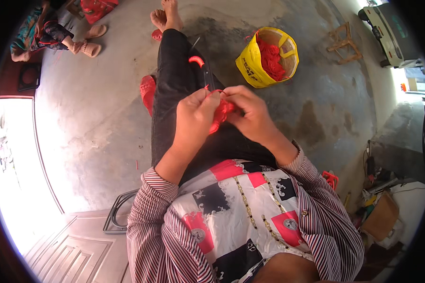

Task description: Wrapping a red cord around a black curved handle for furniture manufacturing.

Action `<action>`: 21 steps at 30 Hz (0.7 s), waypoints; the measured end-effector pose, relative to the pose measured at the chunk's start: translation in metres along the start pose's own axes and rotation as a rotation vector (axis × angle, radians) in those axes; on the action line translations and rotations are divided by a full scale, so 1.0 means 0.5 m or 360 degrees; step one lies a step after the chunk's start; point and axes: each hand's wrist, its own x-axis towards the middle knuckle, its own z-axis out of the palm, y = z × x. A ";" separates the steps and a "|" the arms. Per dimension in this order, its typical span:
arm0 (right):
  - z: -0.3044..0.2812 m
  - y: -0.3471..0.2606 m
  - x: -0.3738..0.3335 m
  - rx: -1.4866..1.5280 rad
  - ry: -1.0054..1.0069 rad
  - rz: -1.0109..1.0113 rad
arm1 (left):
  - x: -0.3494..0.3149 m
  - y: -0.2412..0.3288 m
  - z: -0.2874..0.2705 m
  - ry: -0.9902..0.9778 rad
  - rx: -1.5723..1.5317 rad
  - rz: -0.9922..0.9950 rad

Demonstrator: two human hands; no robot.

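Note:
Above my dark trousers, both my hands meet at a red knotted cord piece point(220, 113), which hangs between them. My left hand point(193, 113) pinches its upper left part between thumb and fingers. At its upper right, my right hand point(250, 111) is closed on a thin loop of the same red cord; some fingertips are blurred. An orange-red curved handle point(197, 61) of a tool shows on my lap just beyond the hands; its kind is hard to make out. Further right on the floor, a yellow bag point(250, 68) stands with its top wide, holding a heap of red cord point(269, 59).
A red slipper point(148, 92) lies left of my leg. Another person point(56, 35) sits at the far left near beige slippers point(90, 49). A small wooden frame point(344, 45) and a greenish wheeled case point(392, 35) stand by the right wall. Clutter point(382, 214) fills the lower right.

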 end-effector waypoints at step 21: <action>-0.328 -0.105 -0.201 0.1456 0.0449 0.0383 | 0.041 -0.086 -0.005 -0.0247 -0.0432 -0.1066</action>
